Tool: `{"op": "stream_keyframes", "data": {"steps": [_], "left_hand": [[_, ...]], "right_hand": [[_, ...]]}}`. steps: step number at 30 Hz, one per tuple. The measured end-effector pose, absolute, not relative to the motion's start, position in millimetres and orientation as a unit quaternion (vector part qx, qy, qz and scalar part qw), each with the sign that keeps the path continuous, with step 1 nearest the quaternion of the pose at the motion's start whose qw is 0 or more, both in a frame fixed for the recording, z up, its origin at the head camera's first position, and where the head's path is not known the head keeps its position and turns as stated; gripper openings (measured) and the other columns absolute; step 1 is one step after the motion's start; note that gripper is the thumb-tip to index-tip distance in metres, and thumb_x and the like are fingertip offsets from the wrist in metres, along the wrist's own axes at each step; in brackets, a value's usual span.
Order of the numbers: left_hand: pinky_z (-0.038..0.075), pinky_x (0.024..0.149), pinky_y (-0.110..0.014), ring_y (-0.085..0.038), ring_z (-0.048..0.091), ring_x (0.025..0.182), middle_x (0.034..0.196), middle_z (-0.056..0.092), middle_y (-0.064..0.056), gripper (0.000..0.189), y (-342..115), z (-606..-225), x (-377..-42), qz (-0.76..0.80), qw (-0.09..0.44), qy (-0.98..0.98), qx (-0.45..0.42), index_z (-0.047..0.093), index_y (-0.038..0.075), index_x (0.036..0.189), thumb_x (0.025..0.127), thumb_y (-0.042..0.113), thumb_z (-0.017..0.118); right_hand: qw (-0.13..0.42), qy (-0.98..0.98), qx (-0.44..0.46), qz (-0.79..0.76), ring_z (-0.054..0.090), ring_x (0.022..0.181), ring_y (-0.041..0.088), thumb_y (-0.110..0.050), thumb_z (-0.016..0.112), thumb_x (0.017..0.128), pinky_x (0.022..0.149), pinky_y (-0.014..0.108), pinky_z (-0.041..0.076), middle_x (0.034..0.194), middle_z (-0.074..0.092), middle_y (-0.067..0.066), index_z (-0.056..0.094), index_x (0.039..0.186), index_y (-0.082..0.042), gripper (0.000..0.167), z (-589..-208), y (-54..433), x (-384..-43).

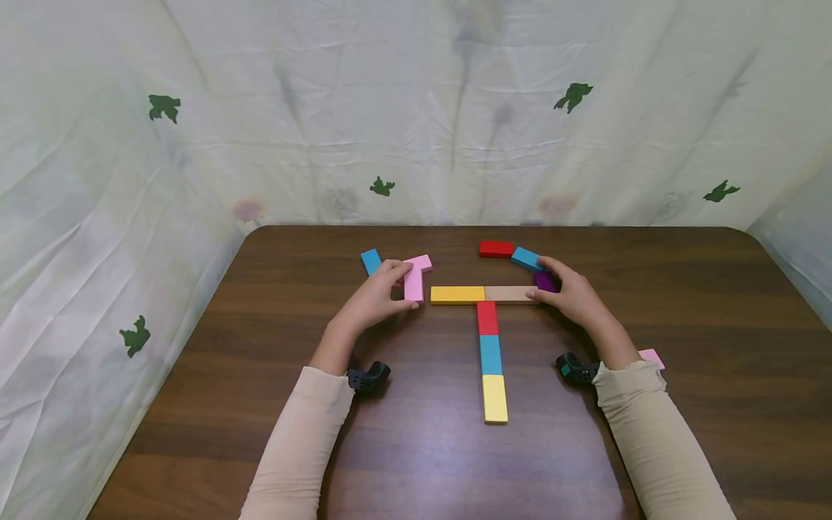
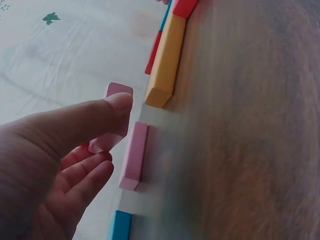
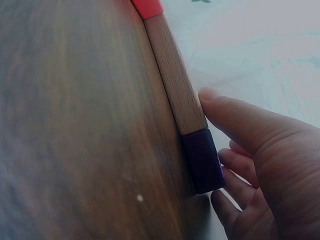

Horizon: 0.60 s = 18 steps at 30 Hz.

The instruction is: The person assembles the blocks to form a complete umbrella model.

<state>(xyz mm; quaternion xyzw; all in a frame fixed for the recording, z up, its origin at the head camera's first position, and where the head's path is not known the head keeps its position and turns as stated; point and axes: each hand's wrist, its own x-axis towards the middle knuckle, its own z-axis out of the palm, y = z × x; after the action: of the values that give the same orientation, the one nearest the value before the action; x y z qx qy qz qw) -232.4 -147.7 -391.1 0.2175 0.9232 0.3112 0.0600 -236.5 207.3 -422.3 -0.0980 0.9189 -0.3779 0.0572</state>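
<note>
Near the table's middle, my left hand [image 1: 377, 292] pinches a pink block [image 1: 413, 285] between thumb and fingers. In the left wrist view this held block [image 2: 111, 137] is partly covered by the thumb. Another pink block [image 2: 134, 156] lies on the table just beyond it. My right hand [image 1: 575, 296] spans a purple block [image 1: 544, 282], its thumb tip at the right end of a plain wooden block [image 1: 510, 294]. The purple block [image 3: 204, 161] lies at that wooden end, with loosely bent fingers beside it.
A yellow block [image 1: 457, 295] meets the wooden one. Below them runs a column of red [image 1: 487, 318], blue [image 1: 490, 354] and pale yellow [image 1: 495, 399] blocks. Behind lie red [image 1: 496, 249] and blue [image 1: 525, 258] blocks. Another blue block [image 1: 370, 261] sits left; a pink block [image 1: 652, 358] shows by the right sleeve.
</note>
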Motion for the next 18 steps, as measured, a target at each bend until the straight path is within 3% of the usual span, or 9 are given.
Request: {"op": "stream_keyframes", "data": {"steps": [7, 18], "left_hand": [[0.033, 0.097, -0.036, -0.025, 0.037, 0.118, 0.132, 0.036, -0.016, 0.071, -141.9, -398.3, -236.4, 0.275, 0.065, 0.935, 0.214, 0.036, -0.001, 0.136, 0.079, 0.025, 0.069], [0.032, 0.098, -0.037, -0.025, 0.038, 0.117, 0.129, 0.040, -0.016, 0.066, -137.8, -407.4, -235.5, 0.257, 0.054, 0.941, 0.214, 0.039, 0.000, 0.134, 0.080, 0.024, 0.069]], "right_hand": [[0.057, 0.921, -0.096, -0.374, 0.028, 0.124, 0.036, -0.039, 0.064, 0.081, 0.098, 0.052, 0.025, 0.140, 0.030, 0.019, 0.028, 0.140, -0.008, 0.076, -422.7, 207.2, -237.5], [0.062, 0.920, -0.094, -0.375, 0.028, 0.125, 0.037, -0.043, 0.063, 0.081, 0.098, 0.053, 0.025, 0.140, 0.029, 0.020, 0.027, 0.141, -0.008, 0.078, -421.8, 206.9, -237.1]]}}
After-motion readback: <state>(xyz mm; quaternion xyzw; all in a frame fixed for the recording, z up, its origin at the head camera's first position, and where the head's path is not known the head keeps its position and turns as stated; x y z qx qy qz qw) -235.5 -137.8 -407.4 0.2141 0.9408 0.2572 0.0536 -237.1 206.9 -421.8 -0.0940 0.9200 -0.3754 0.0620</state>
